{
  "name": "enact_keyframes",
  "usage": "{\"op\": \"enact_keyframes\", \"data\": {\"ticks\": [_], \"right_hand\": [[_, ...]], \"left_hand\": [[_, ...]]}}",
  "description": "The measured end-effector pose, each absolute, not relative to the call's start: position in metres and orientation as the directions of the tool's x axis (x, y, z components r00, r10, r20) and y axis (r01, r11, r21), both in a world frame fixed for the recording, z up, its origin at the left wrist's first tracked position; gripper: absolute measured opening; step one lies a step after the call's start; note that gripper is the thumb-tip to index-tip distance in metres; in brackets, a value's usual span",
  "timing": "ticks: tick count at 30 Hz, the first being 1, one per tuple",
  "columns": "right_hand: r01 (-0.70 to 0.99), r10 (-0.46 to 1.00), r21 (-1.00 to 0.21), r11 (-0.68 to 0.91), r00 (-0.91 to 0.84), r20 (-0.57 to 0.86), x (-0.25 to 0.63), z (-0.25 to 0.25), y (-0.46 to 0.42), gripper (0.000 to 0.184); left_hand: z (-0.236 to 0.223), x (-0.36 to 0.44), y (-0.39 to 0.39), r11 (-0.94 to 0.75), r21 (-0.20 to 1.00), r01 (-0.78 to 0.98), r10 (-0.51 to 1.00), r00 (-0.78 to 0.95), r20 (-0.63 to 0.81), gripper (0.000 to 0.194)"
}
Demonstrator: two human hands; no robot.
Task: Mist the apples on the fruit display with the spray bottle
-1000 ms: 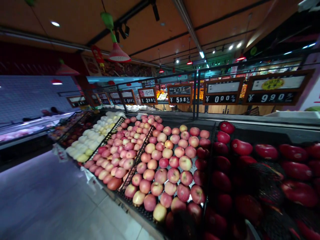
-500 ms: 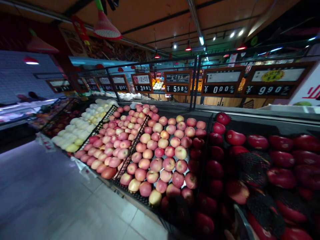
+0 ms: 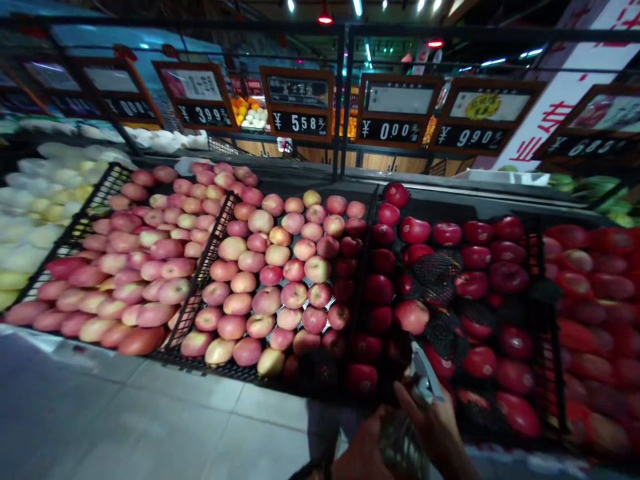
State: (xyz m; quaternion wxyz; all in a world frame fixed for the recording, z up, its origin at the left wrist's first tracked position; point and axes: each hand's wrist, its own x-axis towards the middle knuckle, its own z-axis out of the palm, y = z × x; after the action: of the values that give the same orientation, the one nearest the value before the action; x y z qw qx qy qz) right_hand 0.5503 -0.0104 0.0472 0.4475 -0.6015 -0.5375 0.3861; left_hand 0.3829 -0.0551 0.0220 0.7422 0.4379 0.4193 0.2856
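My two hands show at the bottom edge, close together in front of the dark red apples (image 3: 470,267). My right hand (image 3: 440,430) is curled round a pale flat object (image 3: 425,372) that sticks up toward the bin. My left hand (image 3: 363,453) is only partly in frame, its fingers bent against a dark netted bundle (image 3: 400,443) between the hands; what that bundle is stays unclear. One paler apple (image 3: 413,315) lies among the red ones just above the pale object. Black foam nets (image 3: 440,277) lie between the red apples.
Sloped black crates hold pink apples in the middle (image 3: 280,280) and on the left (image 3: 150,247), with pale yellow fruit (image 3: 30,220) beyond. Price boards (image 3: 300,123) hang behind on a black frame. More red apples (image 3: 595,287) fill the right. Grey tiled floor (image 3: 125,420) lies below left.
The view has swung right and tilted down, so the ceiling has dropped out and the red apples sit nearer the middle. Both hands have come into view at the bottom.
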Motion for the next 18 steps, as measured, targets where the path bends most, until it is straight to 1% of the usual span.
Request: {"op": "enact_keyframes", "data": {"ticks": [2,3,5,7,9,12,14,16,18], "right_hand": [[0.320,0.993,-0.947,-0.034,0.117,0.004,0.554,0.050,-0.008,0.026],[0.339,0.994,-0.940,-0.036,0.107,0.001,0.556,0.052,-0.006,0.029],[0.364,0.994,-0.930,-0.053,0.108,-0.015,0.559,0.054,-0.002,0.036],[0.344,0.986,-0.933,-0.102,0.161,-0.049,0.561,0.055,0.000,0.040],[0.284,0.969,-0.945,-0.161,0.226,-0.097,0.563,0.055,0.000,0.038],[0.216,0.955,-0.955,-0.203,0.261,-0.144,0.565,0.054,-0.002,0.035],[0.208,0.951,-0.958,-0.198,0.278,-0.136,0.569,0.054,-0.003,0.037],[0.212,0.952,-0.960,-0.184,0.282,-0.120,0.573,0.055,-0.002,0.041],[0.210,0.953,-0.962,-0.172,0.282,-0.109,0.579,0.057,-0.001,0.041]], "left_hand": [[0.023,0.385,-0.052,0.375,0.927,0.010,0.828,0.446,-0.340,0.080],[0.023,0.387,-0.051,0.362,0.932,0.009,0.832,0.448,-0.327,0.082],[0.020,0.391,-0.050,0.370,0.929,-0.011,0.822,0.470,-0.321,0.089],[0.015,0.395,-0.049,0.390,0.921,-0.013,0.815,0.471,-0.338,0.090],[0.012,0.399,-0.048,0.395,0.919,0.008,0.808,0.473,-0.352,0.088],[0.012,0.402,-0.043,0.395,0.917,0.057,0.788,0.492,-0.370,0.083],[0.014,0.403,-0.039,0.385,0.918,0.098,0.779,0.498,-0.380,0.079],[0.015,0.405,-0.036,0.354,0.927,0.124,0.780,0.508,-0.365,0.076],[0.014,0.408,-0.032,0.325,0.936,0.135,0.772,0.533,-0.345,0.075]]}}
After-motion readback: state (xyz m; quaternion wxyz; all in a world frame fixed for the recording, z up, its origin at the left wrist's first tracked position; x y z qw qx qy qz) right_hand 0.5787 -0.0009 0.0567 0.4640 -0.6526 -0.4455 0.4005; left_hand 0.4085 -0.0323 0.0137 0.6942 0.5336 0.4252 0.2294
